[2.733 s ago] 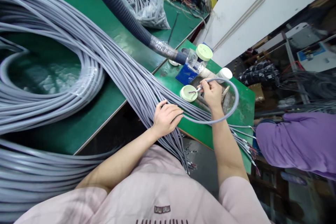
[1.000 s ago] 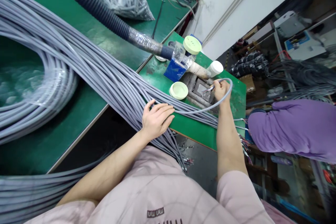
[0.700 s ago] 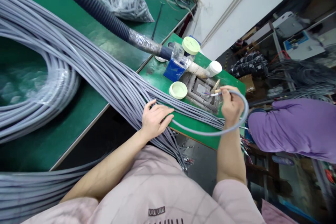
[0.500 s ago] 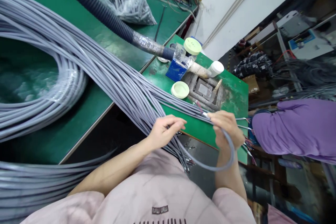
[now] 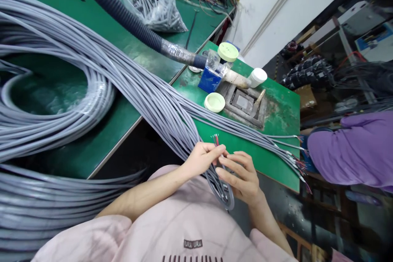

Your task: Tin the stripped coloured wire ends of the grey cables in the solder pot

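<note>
My left hand [image 5: 202, 159] pinches a grey cable near its stripped end, where thin red and dark wires [image 5: 216, 140] stick up past the thumb. Just to the right, my right hand [image 5: 244, 178] has its fingers spread, with the fingertips close to the cable and my left thumb. Below both hands the cable bends into a loop [image 5: 229, 201] close to my shirt. A thick bundle of grey cables [image 5: 153, 100] runs from the left under my left hand. Several cables from it lie along the green bench, their stripped ends [image 5: 296, 161] at its right edge.
A ribbed hose [image 5: 123, 16] reaches over to a blue box [image 5: 210, 80]. Nearby are a pale green lid [image 5: 214, 102], a white tub [image 5: 258, 77] and a square metal pot [image 5: 244, 101]. A bag of cable pieces [image 5: 156, 6] lies behind. A person in purple [image 5: 353, 151] is at right.
My right hand has brought the cable end leftward to my left hand, which now pinches it. The right fingers have spread. The view has shifted slightly.
</note>
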Demonstrator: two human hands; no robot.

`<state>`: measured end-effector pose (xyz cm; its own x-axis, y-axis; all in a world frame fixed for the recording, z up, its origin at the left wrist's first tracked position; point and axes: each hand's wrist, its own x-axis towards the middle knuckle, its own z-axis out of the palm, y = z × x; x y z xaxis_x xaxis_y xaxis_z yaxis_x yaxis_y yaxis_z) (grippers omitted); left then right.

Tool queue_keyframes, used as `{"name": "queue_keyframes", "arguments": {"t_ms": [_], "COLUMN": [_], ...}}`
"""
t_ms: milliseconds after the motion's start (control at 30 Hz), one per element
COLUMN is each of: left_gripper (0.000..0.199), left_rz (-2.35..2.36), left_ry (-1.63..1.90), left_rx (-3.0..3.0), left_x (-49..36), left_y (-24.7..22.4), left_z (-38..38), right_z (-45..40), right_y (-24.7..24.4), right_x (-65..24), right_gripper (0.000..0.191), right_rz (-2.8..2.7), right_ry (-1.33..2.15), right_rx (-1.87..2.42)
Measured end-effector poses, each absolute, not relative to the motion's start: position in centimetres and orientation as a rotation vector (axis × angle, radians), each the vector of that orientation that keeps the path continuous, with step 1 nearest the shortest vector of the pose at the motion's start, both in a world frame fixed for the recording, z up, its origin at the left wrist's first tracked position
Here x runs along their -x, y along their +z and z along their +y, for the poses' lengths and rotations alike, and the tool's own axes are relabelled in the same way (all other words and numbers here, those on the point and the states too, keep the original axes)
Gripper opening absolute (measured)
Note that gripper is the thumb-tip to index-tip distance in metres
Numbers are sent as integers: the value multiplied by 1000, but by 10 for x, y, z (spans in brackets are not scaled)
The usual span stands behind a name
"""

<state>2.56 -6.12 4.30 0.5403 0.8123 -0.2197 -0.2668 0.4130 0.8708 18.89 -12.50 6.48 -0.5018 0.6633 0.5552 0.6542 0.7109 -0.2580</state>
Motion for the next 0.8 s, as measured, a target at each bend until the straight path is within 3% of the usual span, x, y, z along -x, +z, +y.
{"name": "queue_keyframes", "arguments": {"t_ms": [800], "left_gripper": [58], "left_rz": [703], "left_ry": [782], "left_rx": [-850], "left_x": [-24], "left_y": [43], "left_z": [-62], "right_z": [-136], "right_y": [51], "right_x": [-183], "right_gripper": [32], "right_rz": [-2158], "right_ry": [20], "right_rx": [1080]}}
